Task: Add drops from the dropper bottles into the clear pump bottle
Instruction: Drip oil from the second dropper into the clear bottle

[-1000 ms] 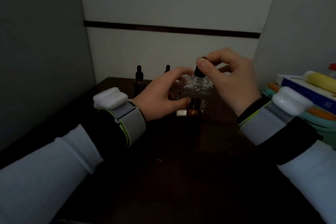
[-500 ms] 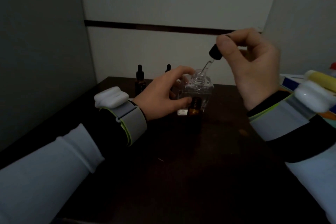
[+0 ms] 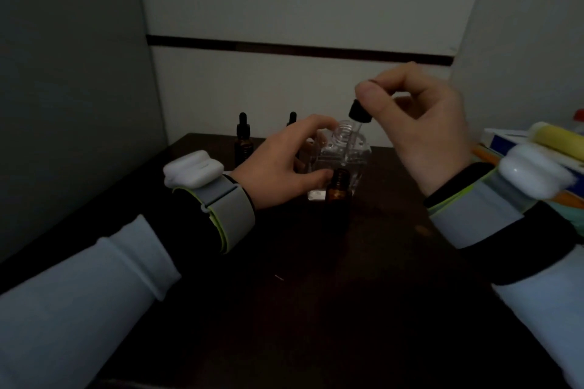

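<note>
Gently, my right hand (image 3: pixel 420 129) pinches the dropper (image 3: pixel 358 114), probably fragile, by its bulb. My left hand (image 3: pixel 284 161) grips the light-looking bottle (image 3: pixel 343 151).

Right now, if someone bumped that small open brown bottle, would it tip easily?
Probably. The brown bottle looks narrow and tall, so a nudge could topple it. Its mouth is uncapped, so it would likely spill. It looks small, likely light.

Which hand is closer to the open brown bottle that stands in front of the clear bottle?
Left. The left hand holds the clear bottle, its thumb right beside the open brown bottle. The right hand is higher, pinching the dropper.
</note>
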The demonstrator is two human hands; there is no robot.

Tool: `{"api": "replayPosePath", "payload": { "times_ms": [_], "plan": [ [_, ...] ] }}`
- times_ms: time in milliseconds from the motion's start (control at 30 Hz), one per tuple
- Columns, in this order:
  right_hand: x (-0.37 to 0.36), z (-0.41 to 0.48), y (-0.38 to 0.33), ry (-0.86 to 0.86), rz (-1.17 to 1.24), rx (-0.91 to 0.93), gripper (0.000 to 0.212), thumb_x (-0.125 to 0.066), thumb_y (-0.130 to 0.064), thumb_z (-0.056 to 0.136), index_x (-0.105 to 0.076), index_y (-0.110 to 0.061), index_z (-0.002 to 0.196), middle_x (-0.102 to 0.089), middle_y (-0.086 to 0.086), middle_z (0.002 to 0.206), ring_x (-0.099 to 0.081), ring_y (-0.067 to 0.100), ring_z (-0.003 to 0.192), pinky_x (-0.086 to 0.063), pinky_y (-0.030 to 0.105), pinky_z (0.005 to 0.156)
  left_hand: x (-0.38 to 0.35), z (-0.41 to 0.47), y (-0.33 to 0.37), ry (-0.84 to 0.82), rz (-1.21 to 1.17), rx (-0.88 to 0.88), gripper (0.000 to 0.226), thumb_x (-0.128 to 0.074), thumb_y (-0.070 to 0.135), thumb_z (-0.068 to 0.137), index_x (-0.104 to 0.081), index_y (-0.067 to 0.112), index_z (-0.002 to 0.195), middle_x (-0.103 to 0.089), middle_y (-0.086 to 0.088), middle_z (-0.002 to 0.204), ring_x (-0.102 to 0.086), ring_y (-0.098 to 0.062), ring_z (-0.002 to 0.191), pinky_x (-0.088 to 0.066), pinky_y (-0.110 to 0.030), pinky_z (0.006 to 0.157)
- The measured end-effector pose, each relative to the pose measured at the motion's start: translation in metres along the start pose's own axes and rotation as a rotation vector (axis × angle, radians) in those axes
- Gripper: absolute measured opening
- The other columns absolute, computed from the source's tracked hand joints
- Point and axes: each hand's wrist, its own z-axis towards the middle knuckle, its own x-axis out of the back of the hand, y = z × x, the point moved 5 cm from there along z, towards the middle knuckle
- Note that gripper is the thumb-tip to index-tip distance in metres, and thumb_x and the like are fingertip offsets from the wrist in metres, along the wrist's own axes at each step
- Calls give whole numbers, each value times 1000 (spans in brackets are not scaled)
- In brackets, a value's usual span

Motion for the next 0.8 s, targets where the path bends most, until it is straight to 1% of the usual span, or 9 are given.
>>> {"api": "replayPosePath", "payload": {
  "times_ms": [100,167,267,400,533,667,800],
  "plan": [
    [-3,-1,5,-30,-19,-2,8,-63,-38,80,-60,-31,76,-62,-12,75,-58,3,73,-40,17,65,0,0,1,5,-5,-2,55,-67,17,83,-42,26,131,-51,8,119,-53,-4,99,-49,-27,79],
    [-5,-2,5,-59,-68,22,11,-61,-39,81,-58,-31,74,-61,-10,76,-57,4,74,-40,17,68,0,0,0,0,-1,1,57,-67,18,83,-41,26,133,-51,6,121,-55,-8,102,-49,-29,80],
    [-6,-2,5,-89,-104,44,14,-61,-40,81,-58,-29,72,-64,-3,77,-60,13,78,-41,22,70,0,0,-1,-11,15,9,58,-67,19,84,-40,27,134,-51,6,124,-55,-11,105,-50,-31,82],
    [-6,-1,6,-92,-95,41,13,-61,-41,80,-59,-30,72,-63,-8,76,-59,9,76,-42,22,70,0,0,-1,4,18,-4,58,-68,19,83,-41,26,133,-50,10,118,-55,-10,103,-49,-30,81],
    [-6,-2,5,-106,-117,67,12,-61,-39,81,-59,-31,72,-61,-11,77,-59,11,78,-44,28,72,0,1,-2,-1,21,4,58,-68,19,83,-40,27,134,-52,4,121,-55,-13,104,-50,-33,81],
    [-7,-2,5,-124,-96,47,12,-61,-41,79,-60,-32,73,-62,-10,77,-61,14,80,-45,30,73,0,1,-2,-2,17,5,58,-68,20,83,-40,27,134,-52,4,123,-55,-12,104,-48,-27,80],
    [-6,-2,5,-118,-110,70,11,-61,-39,81,-59,-32,72,-60,-13,78,-61,14,81,-47,33,74,-1,1,-2,2,10,5,58,-68,19,83,-40,27,134,-52,4,122,-55,-12,103,-49,-26,79]
  ]
}}
